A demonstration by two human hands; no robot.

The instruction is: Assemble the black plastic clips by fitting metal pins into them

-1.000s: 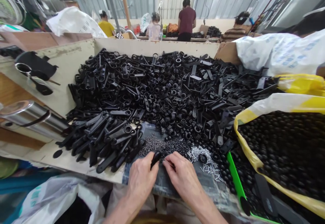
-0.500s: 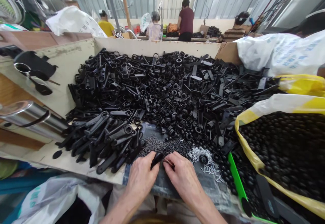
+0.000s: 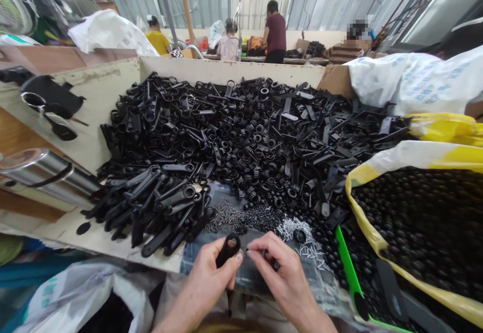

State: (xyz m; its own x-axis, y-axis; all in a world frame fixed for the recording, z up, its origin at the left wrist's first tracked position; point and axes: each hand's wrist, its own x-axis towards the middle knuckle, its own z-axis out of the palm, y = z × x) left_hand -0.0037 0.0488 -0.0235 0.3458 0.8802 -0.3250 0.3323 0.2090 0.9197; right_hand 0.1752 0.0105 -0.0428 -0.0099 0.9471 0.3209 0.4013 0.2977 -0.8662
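The left hand (image 3: 211,282) is closed around a black plastic lever (image 3: 228,249). The lever is held upright, with its ring end above the fingers and a thin dark stem visible below the hand. The right hand (image 3: 283,277) is held just beside the left, not touching it, and is pinched on a small dark piece (image 3: 272,261); the exact shape of this piece is hidden by the fingers. Both hands are positioned over a dark plastic sheet (image 3: 245,272). Beyond the fingertips, a heap of tiny dark bits (image 3: 230,217) and a scatter of silver pins (image 3: 298,232) are laid on the sheet. Longer black levers (image 3: 162,207) are piled to the left, and a large mound of mixed black plastic parts (image 3: 241,142) is spread across the surface (image 3: 94,232), backed by a pale board (image 3: 226,69). To the right, a yellow-edged bag (image 3: 362,184) is filled with black balls (image 3: 415,222), and a green strip (image 3: 349,267) is seen beside it. A steel cylinder (image 3: 37,169) is lying at far left. A white sack (image 3: 411,79) is heaped at upper right. Several co-workers are seen in the distance, including one in a maroon shirt (image 3: 275,31).
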